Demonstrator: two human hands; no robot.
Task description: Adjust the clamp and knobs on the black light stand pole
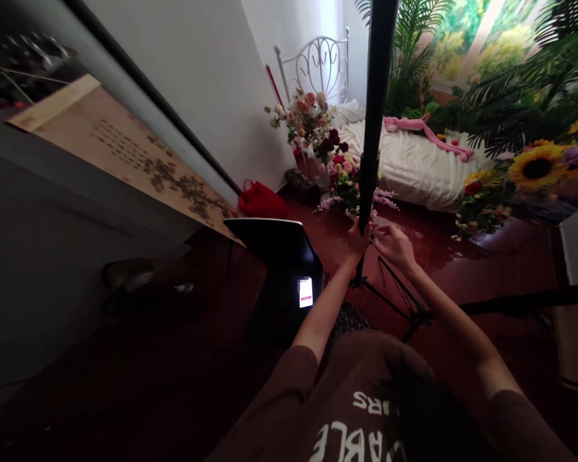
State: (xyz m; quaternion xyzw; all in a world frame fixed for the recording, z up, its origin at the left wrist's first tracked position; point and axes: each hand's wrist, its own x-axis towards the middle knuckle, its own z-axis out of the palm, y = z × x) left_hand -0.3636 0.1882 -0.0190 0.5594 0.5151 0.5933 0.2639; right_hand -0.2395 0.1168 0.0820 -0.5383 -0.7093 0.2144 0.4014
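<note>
A black pole of a tripod stand (376, 102) rises in front of me, and its splayed legs (395, 298) rest on the floor below. My left hand (359, 240) is wrapped around the pole low down. My right hand (390, 247) sits just beside it, with the fingers reaching toward the pole. Whether those fingers hold something small is hidden. A lit phone (306, 292) lies on a black chair (282, 253) to the left of my forearm.
A glossy dark red floor (462, 269) runs toward a white bed (404, 167) with a metal headboard. Flower arrangements (308, 122) and sunflowers (537, 168) stand beyond the stand. A red bag (261, 200) sits by the wall, and a long printed board (125, 154) leans at left.
</note>
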